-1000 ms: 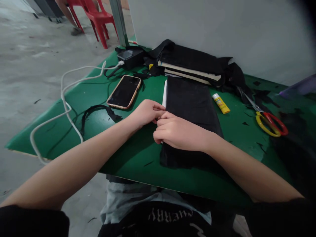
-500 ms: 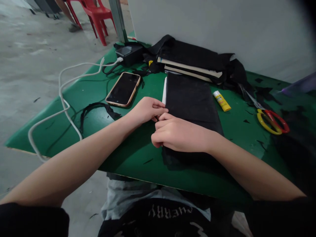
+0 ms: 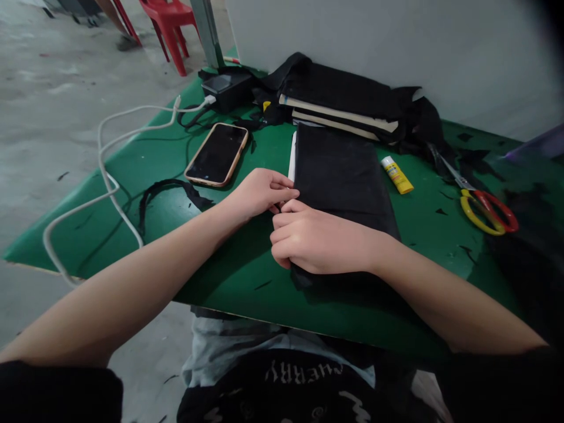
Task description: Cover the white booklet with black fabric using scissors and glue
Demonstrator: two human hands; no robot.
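A flat book-like item wrapped in black material lies on the green table, with a white strip showing along its upper left edge. My left hand pinches at that left edge, its fingertips close to those of my right hand. Over the lower left part of the black item rests my right hand, fingers curled at the same edge. The fingers hide the exact bit of material between them. A yellow glue stick lies right of the item, and scissors with red and yellow handles lie further right.
A phone and a white cable are at the left. Behind are a black box and stacked black-covered books. Black scraps lie at the right. A red chair stands beyond the table.
The view has shifted slightly. The fingers of my right hand are bent a little differently against the item's left edge; both hands remain at the same place on it.
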